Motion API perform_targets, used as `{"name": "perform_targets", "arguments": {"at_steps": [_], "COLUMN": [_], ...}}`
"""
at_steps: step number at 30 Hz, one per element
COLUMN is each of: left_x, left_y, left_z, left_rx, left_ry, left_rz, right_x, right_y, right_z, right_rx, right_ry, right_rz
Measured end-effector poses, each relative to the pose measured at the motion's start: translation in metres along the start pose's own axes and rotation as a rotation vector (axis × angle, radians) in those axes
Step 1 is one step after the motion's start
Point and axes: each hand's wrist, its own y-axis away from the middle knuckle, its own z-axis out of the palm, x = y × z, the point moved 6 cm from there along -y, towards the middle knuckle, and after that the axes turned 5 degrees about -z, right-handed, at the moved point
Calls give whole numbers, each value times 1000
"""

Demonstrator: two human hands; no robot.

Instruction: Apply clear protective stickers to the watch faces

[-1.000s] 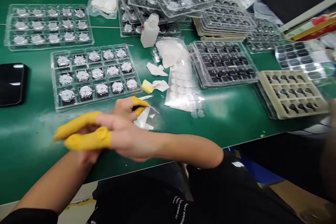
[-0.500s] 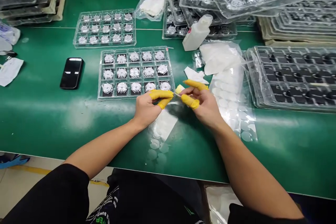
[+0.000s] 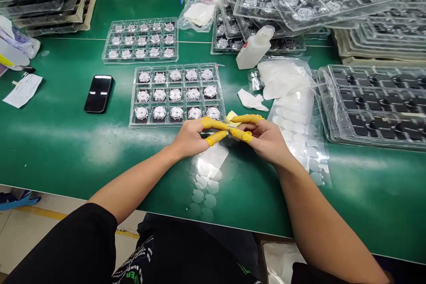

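Head view: tray of dials

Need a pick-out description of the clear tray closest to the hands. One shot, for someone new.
On the green bench, find the left hand and right hand, both wearing yellow finger cots. The clear tray lies just beyond the left hand, holding three rows of five round silver parts. Unlike the similar tray behind it, it sits right at the fingertips.
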Motion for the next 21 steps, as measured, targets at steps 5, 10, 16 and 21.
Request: {"name": "perform_targets", "arguments": {"at_steps": [5, 10, 16, 21], "left_x": [-4, -9, -18, -15], "left_y": [1, 1, 4, 4], "left_z": [0, 2, 14, 17], "left_rx": [18, 6, -163, -258], "left_ry": [-36, 38, 211, 69], "left_rz": [-100, -174, -301, -287], "right_x": [4, -5, 1, -4], "right_y": [0, 1, -1, -19], "right_z": [-5, -8, -17, -23], "right_rx": [-22, -86, 10, 349], "right_ry": [137, 190, 224, 291], "right_rz": [42, -6, 0, 19]}}
